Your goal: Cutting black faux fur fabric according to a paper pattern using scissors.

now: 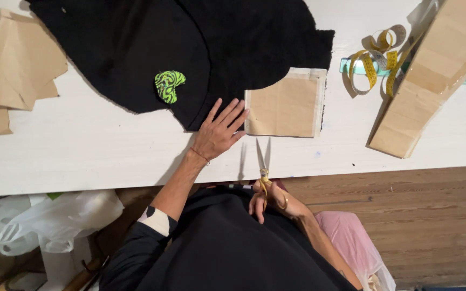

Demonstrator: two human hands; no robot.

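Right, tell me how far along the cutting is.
Done: the black fabric already has curved cut edges. In hand: the left hand presses the fabric beside the paper pattern piece; the right hand holds open scissors, not yet cutting. Left: cutting around that pattern.

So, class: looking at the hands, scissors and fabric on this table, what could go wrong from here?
1. The scissors are open in the right hand, with their points toward the left hand flat on the black fabric; fingers could get nicked.
2. The paper pattern seems unpinned, so it may shift.
3. The measuring tape lies loose nearby and could snag.
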